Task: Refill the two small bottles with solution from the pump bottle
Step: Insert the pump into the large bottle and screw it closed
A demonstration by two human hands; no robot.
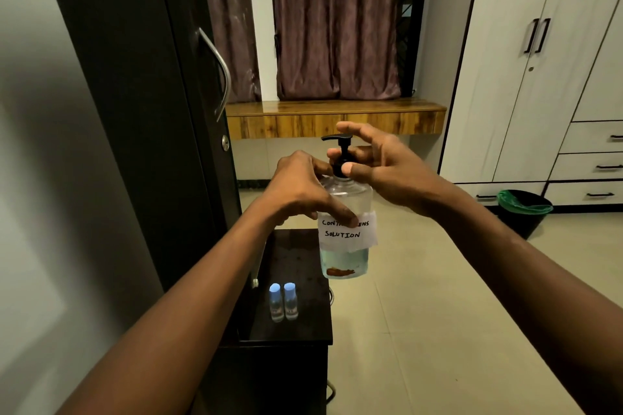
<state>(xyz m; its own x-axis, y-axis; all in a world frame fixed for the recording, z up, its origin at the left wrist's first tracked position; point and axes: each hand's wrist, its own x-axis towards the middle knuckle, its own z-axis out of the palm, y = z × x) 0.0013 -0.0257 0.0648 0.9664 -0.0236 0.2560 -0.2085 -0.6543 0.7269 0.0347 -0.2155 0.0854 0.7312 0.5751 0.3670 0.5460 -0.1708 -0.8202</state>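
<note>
— Fingers point(337, 209) of my left hand point(300, 189) wrap one pump bottle point(345, 212), held in the air above the dark side table point(303, 327); my right hand point(381, 165) pinches its black pump collar point(342, 167).

— How many containers?

— Three. One pump bottle, clear liquid low inside, label reading "solution". Two small bottles point(284, 301), blue-capped, stand upright and touching on the table; contents unclear.

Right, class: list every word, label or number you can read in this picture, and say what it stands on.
"CONTA… …ENS SOLUTION": handwritten paper label on the pump bottle; the left hand covers the middle letters.
Labels on the two small bottles: too small and blurred to read.
</note>
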